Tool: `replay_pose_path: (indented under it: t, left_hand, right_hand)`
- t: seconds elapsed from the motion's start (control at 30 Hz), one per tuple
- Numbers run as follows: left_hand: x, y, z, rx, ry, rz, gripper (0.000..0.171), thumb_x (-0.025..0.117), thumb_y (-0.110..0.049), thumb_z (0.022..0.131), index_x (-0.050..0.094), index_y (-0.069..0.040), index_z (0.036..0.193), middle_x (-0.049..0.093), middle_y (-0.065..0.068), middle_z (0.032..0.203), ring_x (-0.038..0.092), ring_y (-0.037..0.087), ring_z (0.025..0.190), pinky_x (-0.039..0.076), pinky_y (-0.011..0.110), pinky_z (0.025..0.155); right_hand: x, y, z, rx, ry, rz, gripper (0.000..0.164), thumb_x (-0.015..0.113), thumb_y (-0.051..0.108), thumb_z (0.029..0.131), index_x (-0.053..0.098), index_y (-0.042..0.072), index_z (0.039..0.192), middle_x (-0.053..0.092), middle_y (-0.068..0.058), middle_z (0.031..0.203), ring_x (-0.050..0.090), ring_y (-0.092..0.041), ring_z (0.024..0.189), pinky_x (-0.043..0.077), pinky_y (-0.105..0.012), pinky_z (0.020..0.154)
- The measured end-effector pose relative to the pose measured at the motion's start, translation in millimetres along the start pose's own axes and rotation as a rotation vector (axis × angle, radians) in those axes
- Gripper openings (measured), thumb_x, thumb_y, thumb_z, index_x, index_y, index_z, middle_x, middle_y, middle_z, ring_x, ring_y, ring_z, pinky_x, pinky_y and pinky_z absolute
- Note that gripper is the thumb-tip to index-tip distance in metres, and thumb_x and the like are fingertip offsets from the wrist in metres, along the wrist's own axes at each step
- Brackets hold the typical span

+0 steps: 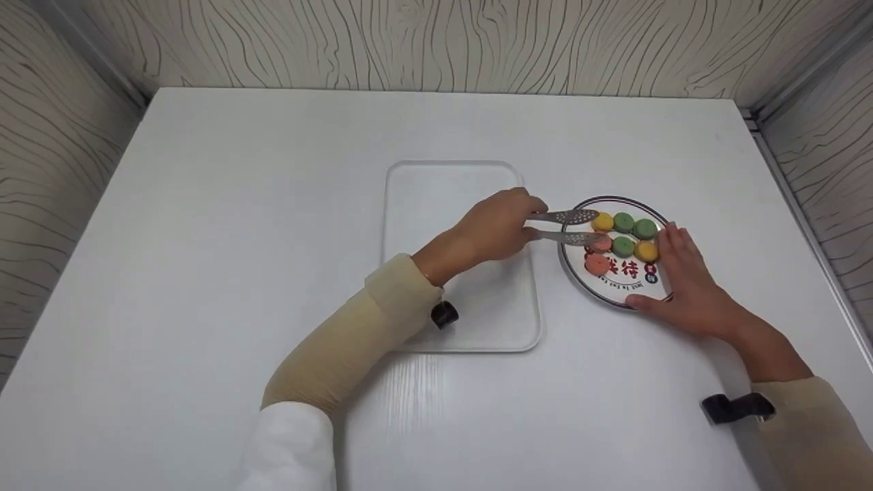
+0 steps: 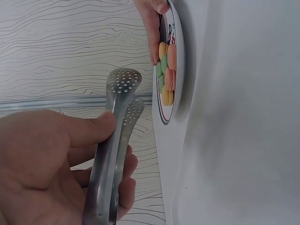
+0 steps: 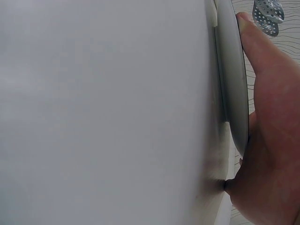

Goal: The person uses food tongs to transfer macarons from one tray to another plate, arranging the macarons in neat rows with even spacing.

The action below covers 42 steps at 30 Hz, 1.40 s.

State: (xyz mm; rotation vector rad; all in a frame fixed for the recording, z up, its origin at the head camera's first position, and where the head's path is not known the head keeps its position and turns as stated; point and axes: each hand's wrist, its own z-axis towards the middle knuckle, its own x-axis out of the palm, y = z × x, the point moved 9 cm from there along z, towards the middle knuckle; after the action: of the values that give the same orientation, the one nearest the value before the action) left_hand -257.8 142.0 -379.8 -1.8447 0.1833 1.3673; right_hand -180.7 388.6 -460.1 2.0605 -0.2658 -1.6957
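Note:
My left hand (image 1: pixel 501 224) grips a pair of metal tongs (image 2: pixel 110 154), thumb on one arm and fingers against the other. Their perforated tips stand apart, nothing between them, and overlap the yellow macaron (image 1: pixel 601 221) and pink macaron (image 1: pixel 600 243) at the plate's left in the head view. The round plate (image 1: pixel 593 286) has a dark-lined rim and red lettering. Several green, yellow and pink macarons lie on it in rows, with another pink macaron (image 1: pixel 598 264) nearer me. My right hand (image 1: pixel 692 290) rests at the plate's right rim, fingers extended along it and thumb on the near edge.
A shallow, clear rectangular tray (image 1: pixel 470 339) lies left of the plate, partly under my left forearm. Both stand on a white table (image 1: pixel 225 239). Wood-patterned panels (image 1: pixel 436 44) enclose its back and sides.

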Motion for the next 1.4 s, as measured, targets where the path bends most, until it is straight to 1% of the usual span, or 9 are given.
replay_pose_path:
  t: [0.27, 0.43, 0.63, 0.77, 0.93, 1.03, 1.13, 1.27, 1.4]
  left_hand:
    - [-12.8, 14.4, -11.4, 0.004, -0.033, -0.077, 0.036, 0.068, -0.014, 0.099, 0.066, -0.007, 0.134, 0.067, 0.009, 0.123, 0.060, 0.017, 0.106, 0.049, 0.028, 0.094]
    - [-19.3, 21.9, -16.9, 0.006, -0.049, -0.082, 0.036, 0.069, -0.013, 0.098, 0.066, -0.006, 0.133, 0.067, 0.010, 0.123, 0.061, 0.020, 0.109, 0.049, 0.029, 0.094]
    - [-26.8, 32.4, -25.7, -0.004, -0.059, -0.087, 0.037, 0.070, -0.012, 0.098, 0.066, -0.006, 0.134, 0.067, 0.010, 0.123, 0.061, 0.020, 0.109, 0.049, 0.030, 0.094]
    - [-32.0, 39.1, -32.7, 0.004, -0.074, -0.113, 0.035, 0.069, -0.010, 0.098, 0.066, -0.004, 0.132, 0.067, 0.012, 0.122, 0.061, 0.024, 0.108, 0.050, 0.032, 0.093]
    - [-36.7, 47.6, -41.2, 0.006, -0.091, -0.140, 0.035, 0.067, -0.009, 0.099, 0.064, -0.001, 0.133, 0.065, 0.014, 0.124, 0.061, 0.024, 0.109, 0.050, 0.033, 0.094]
    - [-40.8, 55.6, -45.8, -0.013, -0.109, -0.154, 0.036, 0.066, -0.010, 0.100, 0.062, -0.001, 0.135, 0.063, 0.014, 0.125, 0.060, 0.022, 0.108, 0.050, 0.031, 0.093]
    - [-46.5, 65.4, -51.8, -0.055, -0.128, -0.156, 0.038, 0.064, -0.014, 0.102, 0.059, -0.002, 0.137, 0.061, 0.013, 0.127, 0.059, 0.020, 0.109, 0.051, 0.030, 0.093]
    - [-56.1, 78.8, -62.7, -0.105, -0.170, -0.155, 0.039, 0.062, -0.015, 0.103, 0.056, -0.002, 0.138, 0.058, 0.012, 0.127, 0.059, 0.018, 0.110, 0.051, 0.031, 0.093]
    - [-66.2, 89.5, -73.5, -0.124, -0.213, -0.161, 0.039, 0.062, -0.014, 0.103, 0.054, 0.000, 0.138, 0.057, 0.014, 0.128, 0.057, 0.019, 0.109, 0.052, 0.032, 0.094]
  right_hand:
    - [0, -1, 0, 0.009, 0.001, 0.005, 0.117, 0.075, 0.046, 0.089, -0.003, -0.007, 0.159, -0.012, -0.028, 0.166, -0.018, -0.040, 0.152, 0.002, -0.066, 0.119]
    - [0, -1, 0, 0.001, -0.003, 0.007, 0.117, 0.076, 0.045, 0.089, -0.003, -0.007, 0.159, -0.011, -0.028, 0.166, -0.018, -0.041, 0.152, 0.002, -0.067, 0.119]
    - [0, -1, 0, 0.010, 0.004, 0.004, 0.118, 0.076, 0.046, 0.089, -0.003, -0.006, 0.159, -0.013, -0.027, 0.166, -0.018, -0.040, 0.152, 0.004, -0.069, 0.117]
    - [0, -2, 0, 0.012, 0.003, 0.000, 0.119, 0.076, 0.047, 0.088, -0.003, -0.006, 0.159, -0.012, -0.028, 0.166, -0.018, -0.041, 0.152, 0.004, -0.069, 0.117]
    - [0, -2, 0, 0.004, -0.002, 0.002, 0.118, 0.076, 0.046, 0.089, -0.004, -0.006, 0.159, -0.012, -0.028, 0.166, -0.018, -0.041, 0.152, 0.002, -0.066, 0.119]
    - [1, -1, 0, 0.002, -0.002, 0.000, 0.118, 0.075, 0.046, 0.089, -0.004, -0.006, 0.159, -0.012, -0.028, 0.166, -0.018, -0.040, 0.152, 0.002, -0.066, 0.119]
    - [1, -2, 0, 0.008, 0.001, -0.008, 0.117, 0.074, 0.047, 0.089, -0.004, -0.006, 0.159, -0.012, -0.027, 0.166, -0.018, -0.039, 0.153, 0.003, -0.066, 0.119]
    - [2, -2, 0, 0.013, 0.003, -0.013, 0.118, 0.074, 0.048, 0.089, -0.004, -0.005, 0.159, -0.011, -0.027, 0.166, -0.018, -0.039, 0.153, 0.003, -0.066, 0.119]
    - [1, -2, 0, 0.009, 0.000, -0.006, 0.118, 0.075, 0.048, 0.089, -0.003, -0.006, 0.159, -0.011, -0.027, 0.166, -0.018, -0.040, 0.153, 0.003, -0.066, 0.119]
